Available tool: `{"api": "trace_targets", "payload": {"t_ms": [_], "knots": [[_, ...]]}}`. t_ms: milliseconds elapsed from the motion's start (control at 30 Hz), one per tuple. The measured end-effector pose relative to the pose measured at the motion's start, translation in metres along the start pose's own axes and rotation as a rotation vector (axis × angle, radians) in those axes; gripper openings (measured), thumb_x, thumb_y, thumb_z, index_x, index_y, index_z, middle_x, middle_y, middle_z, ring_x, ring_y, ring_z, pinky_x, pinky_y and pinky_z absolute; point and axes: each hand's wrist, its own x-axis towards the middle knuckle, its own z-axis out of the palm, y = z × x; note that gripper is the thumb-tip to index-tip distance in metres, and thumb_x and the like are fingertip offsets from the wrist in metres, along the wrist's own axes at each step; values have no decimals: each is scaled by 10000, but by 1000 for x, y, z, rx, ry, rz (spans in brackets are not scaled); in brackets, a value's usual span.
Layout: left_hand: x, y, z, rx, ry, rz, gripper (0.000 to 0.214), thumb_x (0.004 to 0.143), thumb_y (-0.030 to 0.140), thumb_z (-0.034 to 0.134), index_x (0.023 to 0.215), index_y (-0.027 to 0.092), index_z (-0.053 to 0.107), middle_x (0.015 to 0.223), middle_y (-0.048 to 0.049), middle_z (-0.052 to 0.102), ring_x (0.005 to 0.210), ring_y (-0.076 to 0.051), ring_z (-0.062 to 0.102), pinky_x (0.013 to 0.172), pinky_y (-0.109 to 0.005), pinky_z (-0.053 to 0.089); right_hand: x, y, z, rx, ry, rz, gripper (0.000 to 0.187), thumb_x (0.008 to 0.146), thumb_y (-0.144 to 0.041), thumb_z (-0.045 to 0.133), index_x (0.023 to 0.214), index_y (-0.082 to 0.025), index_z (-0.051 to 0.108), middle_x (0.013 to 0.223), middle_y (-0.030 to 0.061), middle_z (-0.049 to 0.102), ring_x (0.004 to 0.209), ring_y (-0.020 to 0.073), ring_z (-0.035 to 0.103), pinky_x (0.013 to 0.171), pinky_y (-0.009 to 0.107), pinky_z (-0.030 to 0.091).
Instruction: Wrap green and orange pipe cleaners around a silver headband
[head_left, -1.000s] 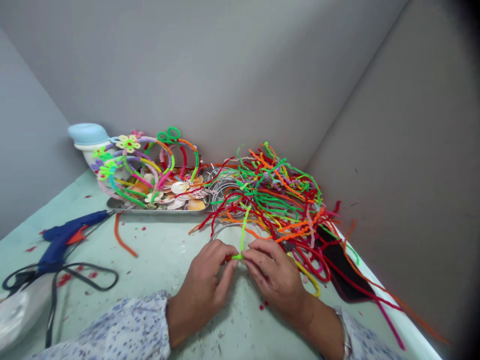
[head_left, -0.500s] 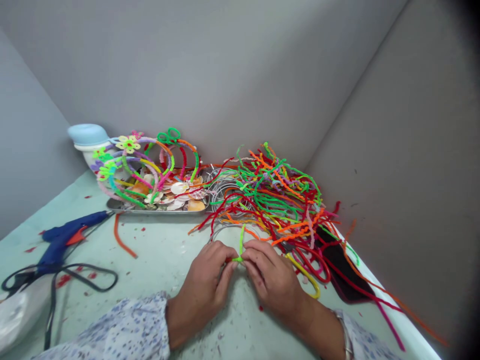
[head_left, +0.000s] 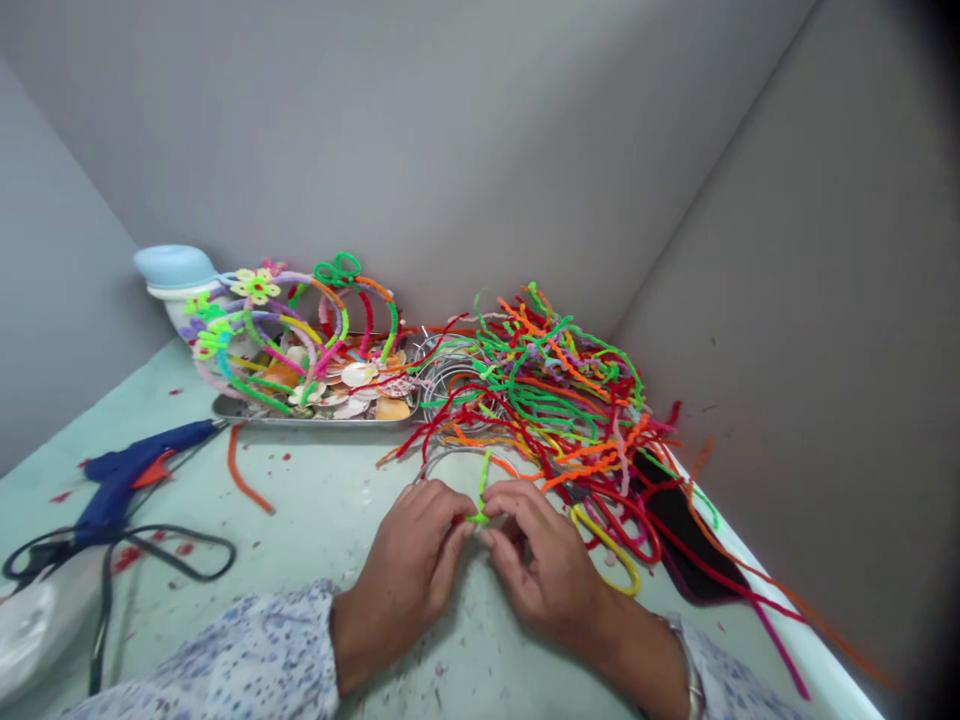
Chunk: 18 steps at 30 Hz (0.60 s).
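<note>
Near the middle of the table, a bright green pipe cleaner point(head_left: 484, 482) stands up between my two hands, its lower end bent around at the fingertips. My left hand point(head_left: 409, 565) is closed in a pinch at that lower end, on a thin grey wire hoop point(head_left: 457, 452) whose arc shows behind the knuckles. My right hand point(head_left: 551, 560) has its curled forefinger against the green pipe cleaner, with the thumb just below. The fingers hide most of the join.
A metal tray point(head_left: 330, 424) of shells holds decorated headbands point(head_left: 337, 310), beside a blue-lidded container point(head_left: 176, 270). Tangled pipe cleaners point(head_left: 555, 380) lie over wire hoops, yellow-and-red scissors point(head_left: 619, 560) and a dark phone point(head_left: 697, 560). A blue glue gun point(head_left: 127, 480) with its cord lies left.
My right fingers have shifted slightly at the join, and the thumb now sits a little farther from the forefinger. Red beside my left fingertips is less visible. The green strand still stands upright.
</note>
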Motion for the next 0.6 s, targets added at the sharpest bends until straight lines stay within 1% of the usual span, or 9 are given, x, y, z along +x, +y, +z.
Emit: {"api": "trace_targets", "payload": {"t_ms": [33,133,300,600], "knots": [[0,0,0,0,-5,4,110,926,116,452,947,181,537,864,-37,572,819,-184,500,752,-321,387,0,0,0,12,7,1,186,893,-152,502,1071,-205,488,1046,90,577,820,172,624,699,297,543],[1,-1,-1,-4,-17,6,108,926,118,451,940,180,538,859,-38,570,814,-185,497,745,-322,386,1,1,0,8,34,-28,170,901,-137,486,1053,-212,504,1002,80,585,912,198,606,772,328,532],[0,-1,-2,1,-8,-4,109,925,121,449,931,174,544,850,-42,570,806,-187,500,739,-326,389,1,3,1,-17,34,-51,203,906,-116,475,1084,-208,512,1033,87,586,978,206,596,843,354,520],[0,-3,0,2,5,0,118,928,121,442,923,172,548,848,-44,575,802,-188,503,731,-326,391,2,4,4,-50,11,-27,182,936,-138,448,1087,-217,511,1059,89,592,1000,209,610,861,359,523]]}}
